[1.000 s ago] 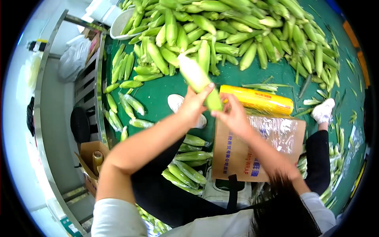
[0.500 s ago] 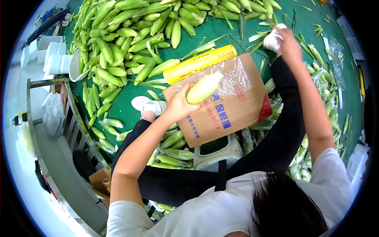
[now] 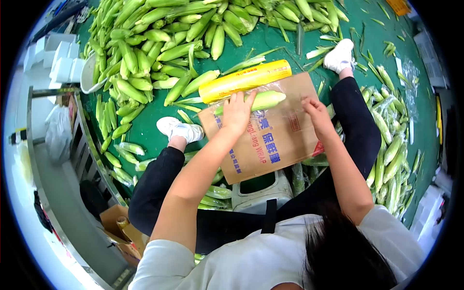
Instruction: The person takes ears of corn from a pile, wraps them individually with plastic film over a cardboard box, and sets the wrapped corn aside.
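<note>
An ear of corn [image 3: 268, 100] lies across the top of the cardboard box [image 3: 275, 140], on clear film. My left hand [image 3: 236, 112] is on its left end, fingers wrapped over it. Just behind sits a yellow roll of film [image 3: 245, 80], along the box's far edge. My right hand [image 3: 316, 112] is over the right part of the box, away from the corn, with its fingers curled together; whatever they may hold is too small to make out.
A large corn pile [image 3: 159, 46] spreads over the green floor [image 3: 357, 14] at the back. Wrapped ears [image 3: 394, 145] lie on the right, more at the left. A stool [image 3: 261, 191] stands under the box. A metal rack [image 3: 53, 193] runs along the left.
My left hand has lowered the corn from above the box onto its top. My right hand has come back from beside the right shoe to the box's right side.
</note>
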### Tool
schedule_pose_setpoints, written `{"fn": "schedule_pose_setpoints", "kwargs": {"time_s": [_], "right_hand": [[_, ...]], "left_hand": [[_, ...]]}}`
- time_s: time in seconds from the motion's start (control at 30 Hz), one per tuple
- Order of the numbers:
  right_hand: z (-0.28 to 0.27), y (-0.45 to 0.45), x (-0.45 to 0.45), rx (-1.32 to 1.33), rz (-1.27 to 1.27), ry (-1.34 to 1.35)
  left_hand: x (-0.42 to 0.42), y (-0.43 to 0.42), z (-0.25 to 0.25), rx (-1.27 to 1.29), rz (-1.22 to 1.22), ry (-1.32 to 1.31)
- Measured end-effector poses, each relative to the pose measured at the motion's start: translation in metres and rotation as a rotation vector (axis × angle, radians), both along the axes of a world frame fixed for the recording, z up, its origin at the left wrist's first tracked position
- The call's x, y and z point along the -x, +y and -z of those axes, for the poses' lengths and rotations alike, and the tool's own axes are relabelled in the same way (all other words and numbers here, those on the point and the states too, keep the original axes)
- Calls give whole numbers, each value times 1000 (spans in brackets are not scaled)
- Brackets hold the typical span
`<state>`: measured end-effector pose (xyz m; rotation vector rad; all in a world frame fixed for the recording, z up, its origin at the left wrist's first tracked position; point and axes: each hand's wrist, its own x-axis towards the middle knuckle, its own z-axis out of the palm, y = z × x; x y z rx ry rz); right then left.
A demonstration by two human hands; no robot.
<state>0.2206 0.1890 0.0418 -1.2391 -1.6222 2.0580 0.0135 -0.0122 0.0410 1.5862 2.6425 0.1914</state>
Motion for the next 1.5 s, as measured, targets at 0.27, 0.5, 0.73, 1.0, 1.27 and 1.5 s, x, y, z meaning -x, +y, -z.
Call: {"fn": "schedule_pose_setpoints", "kwargs": {"time_s": [0.27, 0.5, 0.73, 1.0, 1.27, 1.5], "right_hand": [[8, -45, 110, -1088, -616, 230], [8, -32, 119, -984, -744, 235], [3, -10, 100, -961, -876, 211], [-41, -27, 31, -1037, -1329, 127], [10, -26, 120, -1468, -960, 188], [-14, -62, 154, -1385, -1183, -130]], "left_hand": [[2, -63, 13, -409, 264, -221], [-2, -105, 20, -352, -103, -176], [34, -117, 16, -442, 64, -183], [3, -125, -28, -57, 711, -285], [83, -27, -41, 201, -44, -480], [147, -9, -53, -414, -338, -768]]}}
